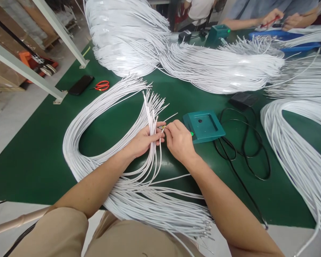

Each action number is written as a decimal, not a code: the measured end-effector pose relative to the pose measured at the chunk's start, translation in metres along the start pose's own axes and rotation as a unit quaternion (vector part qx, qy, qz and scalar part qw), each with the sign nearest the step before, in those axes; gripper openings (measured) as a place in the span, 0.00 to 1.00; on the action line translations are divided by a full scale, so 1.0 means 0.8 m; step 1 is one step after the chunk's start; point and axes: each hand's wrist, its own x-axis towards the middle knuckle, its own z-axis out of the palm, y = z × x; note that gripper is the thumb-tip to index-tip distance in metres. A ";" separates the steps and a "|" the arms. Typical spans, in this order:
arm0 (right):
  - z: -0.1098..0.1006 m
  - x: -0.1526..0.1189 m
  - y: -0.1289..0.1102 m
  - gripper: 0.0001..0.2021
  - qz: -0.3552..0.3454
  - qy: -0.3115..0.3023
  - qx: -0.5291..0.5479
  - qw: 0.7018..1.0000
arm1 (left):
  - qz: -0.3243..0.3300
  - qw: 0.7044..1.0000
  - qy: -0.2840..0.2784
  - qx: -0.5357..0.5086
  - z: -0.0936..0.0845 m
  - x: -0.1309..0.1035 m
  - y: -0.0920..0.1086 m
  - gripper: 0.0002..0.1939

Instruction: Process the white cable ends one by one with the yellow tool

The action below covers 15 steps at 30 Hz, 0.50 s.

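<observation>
My left hand (147,140) is closed around a small bunch of white cables (152,125), whose ends stick up past the thumb. With thumb and finger pinched, my right hand (178,137) holds the end of one white cable, where short coloured wires (162,127) show between the two hands. A larger looped bundle of white cables (75,139) curves round on the left, and its other end lies across the table edge by my lap. Just right of my right hand sits a teal box (204,125) with a shallow square recess and a green light.
Big white cable bundles (222,67) lie along the back and right of the green table (29,167). Red-handled scissors (102,85) and a black phone (81,85) are at the left. Black cords (246,157) coil at the right. Across the table, a co-worker's hands (274,18) hold a red tool.
</observation>
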 end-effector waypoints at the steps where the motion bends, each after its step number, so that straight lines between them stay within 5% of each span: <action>1: -0.001 0.000 0.001 0.14 -0.044 -0.015 -0.062 0.997 | -0.017 1.000 0.006 -0.014 -0.001 0.001 0.000 0.23; 4: -0.008 0.006 0.008 0.13 -0.111 -0.048 -0.163 0.979 | -0.016 1.000 0.021 0.011 -0.007 0.004 0.000 0.24; 7: -0.018 0.022 0.022 0.09 -0.100 -0.055 -0.204 0.972 | 0.012 0.997 0.038 0.073 -0.013 0.008 -0.003 0.23; 12: -0.028 0.047 0.038 0.08 -0.100 -0.176 -0.193 0.960 | 0.023 0.986 0.072 0.148 -0.018 0.013 -0.008 0.23; 15: -0.028 0.049 0.041 0.04 -0.096 -0.181 -0.186 0.961 | 0.025 0.981 0.085 0.174 -0.017 0.015 -0.008 0.23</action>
